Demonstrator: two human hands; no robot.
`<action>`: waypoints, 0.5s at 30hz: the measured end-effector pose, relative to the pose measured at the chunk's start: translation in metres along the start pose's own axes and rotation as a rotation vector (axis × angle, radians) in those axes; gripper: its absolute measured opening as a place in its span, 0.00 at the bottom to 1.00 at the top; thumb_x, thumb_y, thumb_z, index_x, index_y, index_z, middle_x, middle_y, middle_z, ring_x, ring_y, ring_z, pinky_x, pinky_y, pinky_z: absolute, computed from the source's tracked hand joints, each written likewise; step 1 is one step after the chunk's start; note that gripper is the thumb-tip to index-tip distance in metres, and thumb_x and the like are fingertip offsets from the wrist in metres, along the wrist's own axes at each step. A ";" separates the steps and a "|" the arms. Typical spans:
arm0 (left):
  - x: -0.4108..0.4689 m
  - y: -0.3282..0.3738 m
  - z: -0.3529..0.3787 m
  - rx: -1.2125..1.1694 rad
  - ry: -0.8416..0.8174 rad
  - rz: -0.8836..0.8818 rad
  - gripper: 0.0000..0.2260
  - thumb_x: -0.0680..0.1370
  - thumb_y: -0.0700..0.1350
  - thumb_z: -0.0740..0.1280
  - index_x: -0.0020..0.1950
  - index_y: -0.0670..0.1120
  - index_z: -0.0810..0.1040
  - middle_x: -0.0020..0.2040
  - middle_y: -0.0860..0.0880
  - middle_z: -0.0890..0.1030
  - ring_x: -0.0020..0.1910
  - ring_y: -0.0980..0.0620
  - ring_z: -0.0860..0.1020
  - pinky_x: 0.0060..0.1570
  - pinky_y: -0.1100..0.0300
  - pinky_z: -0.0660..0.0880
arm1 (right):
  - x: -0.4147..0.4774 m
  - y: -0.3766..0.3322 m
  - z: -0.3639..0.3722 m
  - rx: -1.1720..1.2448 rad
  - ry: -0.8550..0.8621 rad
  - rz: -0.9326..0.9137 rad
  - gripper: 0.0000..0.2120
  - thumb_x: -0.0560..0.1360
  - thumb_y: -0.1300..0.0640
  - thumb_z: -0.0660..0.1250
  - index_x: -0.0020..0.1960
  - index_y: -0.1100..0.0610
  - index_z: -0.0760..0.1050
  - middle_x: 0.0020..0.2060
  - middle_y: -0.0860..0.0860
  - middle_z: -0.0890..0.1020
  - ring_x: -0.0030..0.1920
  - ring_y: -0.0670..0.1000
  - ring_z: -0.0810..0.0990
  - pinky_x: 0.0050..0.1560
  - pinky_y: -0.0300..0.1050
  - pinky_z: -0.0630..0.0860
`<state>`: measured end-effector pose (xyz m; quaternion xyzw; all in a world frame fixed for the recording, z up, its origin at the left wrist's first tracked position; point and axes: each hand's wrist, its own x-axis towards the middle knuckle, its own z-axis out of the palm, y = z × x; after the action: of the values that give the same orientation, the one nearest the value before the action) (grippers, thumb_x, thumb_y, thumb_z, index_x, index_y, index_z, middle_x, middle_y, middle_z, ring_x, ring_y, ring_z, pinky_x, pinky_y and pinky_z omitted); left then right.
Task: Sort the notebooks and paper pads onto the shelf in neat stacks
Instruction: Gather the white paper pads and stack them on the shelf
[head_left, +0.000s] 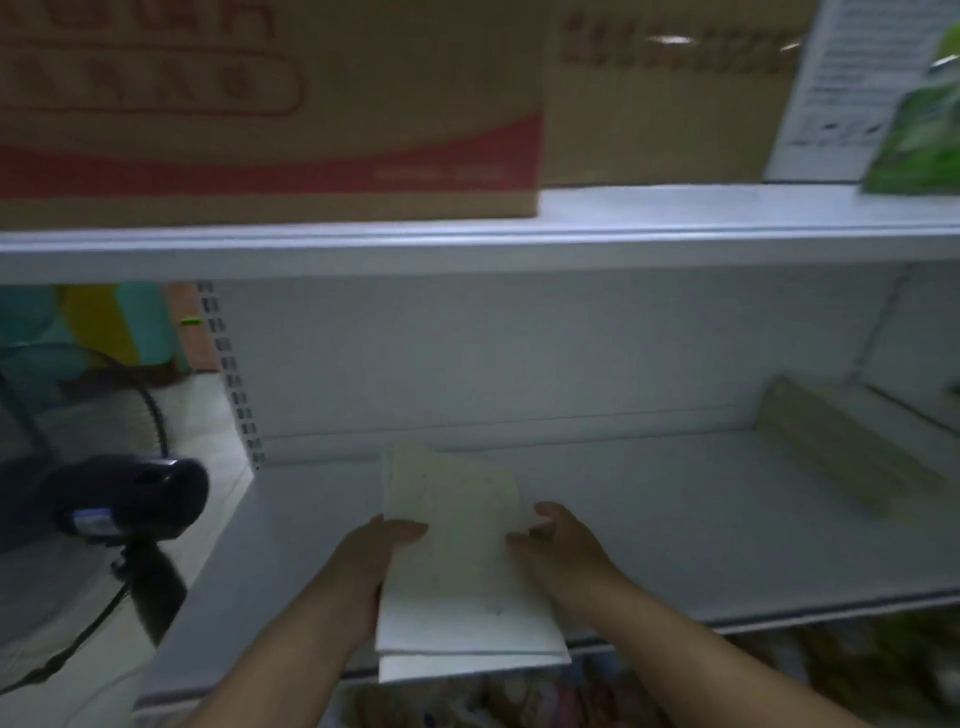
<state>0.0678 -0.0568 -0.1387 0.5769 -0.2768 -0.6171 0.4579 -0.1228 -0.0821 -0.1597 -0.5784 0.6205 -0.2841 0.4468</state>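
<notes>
Dim, grey-blue cast, low contrast. Whole frame is soft, with motion blur worst at the top: print on the cardboard box (260, 104) is smeared and unreadable, and the green packet (919, 135) far right is streaked. Small glare spots on the second box (665, 104). The upper shelf (675, 208) top is brightest, lit from above; the lower shelf (701, 519) sits in its shadow. Paper pads (457, 561) are pale, marks illegible. Fan (130, 499) at left is dark with little detail. Shelf edges bend toward the sides. Near bottom edge is blurred mush.
</notes>
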 end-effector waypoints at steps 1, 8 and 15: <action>-0.002 -0.001 0.014 -0.007 -0.001 0.001 0.03 0.77 0.37 0.65 0.50 0.39 0.77 0.46 0.38 0.81 0.43 0.40 0.79 0.41 0.51 0.76 | -0.002 0.004 -0.014 0.063 0.017 0.024 0.25 0.77 0.50 0.64 0.71 0.52 0.61 0.45 0.43 0.75 0.41 0.41 0.75 0.37 0.30 0.70; -0.039 -0.019 0.162 -0.006 -0.112 0.094 0.06 0.77 0.32 0.61 0.41 0.37 0.76 0.28 0.42 0.82 0.23 0.49 0.79 0.19 0.65 0.71 | -0.054 0.046 -0.141 0.266 0.148 0.068 0.13 0.75 0.57 0.65 0.59 0.56 0.72 0.49 0.50 0.80 0.49 0.50 0.80 0.54 0.43 0.76; -0.078 -0.052 0.320 0.025 -0.419 -0.051 0.12 0.77 0.41 0.61 0.55 0.35 0.76 0.46 0.33 0.82 0.40 0.37 0.81 0.41 0.49 0.79 | -0.122 0.105 -0.289 0.366 0.324 0.026 0.12 0.77 0.72 0.57 0.56 0.61 0.73 0.42 0.55 0.80 0.35 0.47 0.78 0.29 0.34 0.75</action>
<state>-0.2605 -0.0257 -0.0905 0.4485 -0.3587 -0.7316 0.3675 -0.4353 0.0066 -0.0959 -0.4266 0.6296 -0.4750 0.4427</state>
